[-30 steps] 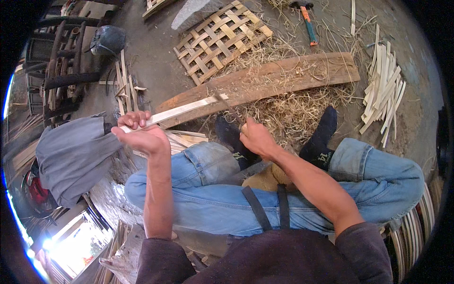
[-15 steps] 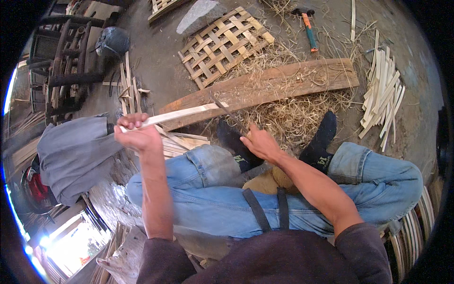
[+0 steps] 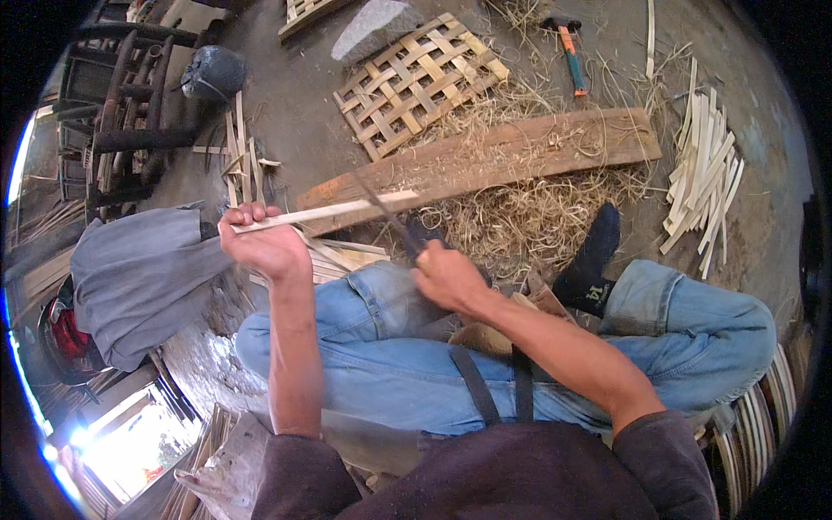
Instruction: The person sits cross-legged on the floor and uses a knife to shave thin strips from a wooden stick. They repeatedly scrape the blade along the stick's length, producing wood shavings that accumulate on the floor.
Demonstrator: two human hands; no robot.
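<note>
A: In the head view, holding what on the left?

B: A pale wooden strip (image 3: 334,209), clasped in the left hand (image 3: 267,246), fingers curled over the left end. Slanting from there toward the right, out over a long brown plank (image 3: 520,152) on the floor.

A: Resting on the plank?

B: Hard to judge from this angle; seen only as overlapping.

A: And on the right?

B: A knife-like tool (image 3: 381,204), dark and long-bladed, gripped in the closed right hand (image 3: 448,276). Pointing far and left, crossing the strip toward its right end. Cannot tell whether touching.

A: Any writing to be read?

B: Yes, small yellowish figures on the dark sock (image 3: 596,251) at the right, just left of the pale cuff of the blue jeans (image 3: 719,303). Cannot make out any label on the hammer (image 3: 573,68), orange and green with a dark head, lying at the far right beyond the plank.

A: Lying around the plank?

B: Curly shavings (image 3: 511,217), heaped along the near side and scattered on the far side. Farther off, a woven panel (image 3: 420,82), with a grey stone (image 3: 377,30) just beside it.

A: And to the sides?

B: At the right, a loose pile of pale strips (image 3: 704,165); at the left, a grey cloth (image 3: 143,277) near the left hand.
</note>
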